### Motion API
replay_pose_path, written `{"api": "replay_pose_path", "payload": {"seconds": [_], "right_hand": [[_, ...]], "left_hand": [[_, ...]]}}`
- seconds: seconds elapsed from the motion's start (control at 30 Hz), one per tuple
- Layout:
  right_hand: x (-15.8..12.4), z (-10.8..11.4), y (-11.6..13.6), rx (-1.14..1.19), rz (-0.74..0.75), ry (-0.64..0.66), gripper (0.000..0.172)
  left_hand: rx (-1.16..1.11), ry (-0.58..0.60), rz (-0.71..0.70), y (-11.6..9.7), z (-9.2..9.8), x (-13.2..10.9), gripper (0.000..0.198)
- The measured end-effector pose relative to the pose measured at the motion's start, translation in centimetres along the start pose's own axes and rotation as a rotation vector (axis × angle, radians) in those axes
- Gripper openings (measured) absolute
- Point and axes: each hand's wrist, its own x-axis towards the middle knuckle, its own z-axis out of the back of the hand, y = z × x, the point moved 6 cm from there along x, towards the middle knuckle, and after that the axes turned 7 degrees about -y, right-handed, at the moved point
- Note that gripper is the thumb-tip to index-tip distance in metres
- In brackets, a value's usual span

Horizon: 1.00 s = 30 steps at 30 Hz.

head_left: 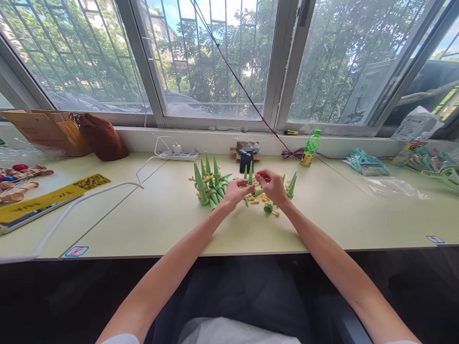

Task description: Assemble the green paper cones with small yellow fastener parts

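My left hand (237, 192) is closed round a green pointed piece (250, 173) that stands upright between my hands. Its lower part is hidden by the fingers. Close on the right, my right hand (271, 185) has its fingers pinched near that piece; what they hold is too small to make out. A cluster of green cones (208, 184) with small yellow parts stands left of my left hand. Loose yellow pieces (255, 201) lie below and between my hands. A round green piece (268, 208) lies nearer me, and green cones (292, 185) stand right of my right hand.
Behind my hands are a black phone (246, 161) and a small cardboard box (256, 149). A green bottle (311, 148) stands at the back right. A power strip (183, 155) and white cable lie back left. A yellow strip (53, 198) is far left, teal items (366, 162) right.
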Motion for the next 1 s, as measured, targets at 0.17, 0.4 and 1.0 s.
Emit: {"api": "replay_pose_path", "payload": {"seconds": [0.17, 0.4, 1.0], "right_hand": [[-0.06, -0.26, 0.10, -0.038, 0.007, 0.029, 0.025], [-0.22, -0.56, 0.22, -0.030, 0.031, 0.072, 0.024], [-0.22, -0.41, 0.15, -0.081, 0.038, 0.045, 0.024]], "left_hand": [[0.113, 0.000, -0.059, -0.14, 0.00, 0.02, 0.046], [0.177, -0.005, -0.143, -0.47, -0.01, 0.09, 0.051], [0.226, -0.031, -0.177, -0.48, 0.19, 0.17, 0.054]]}}
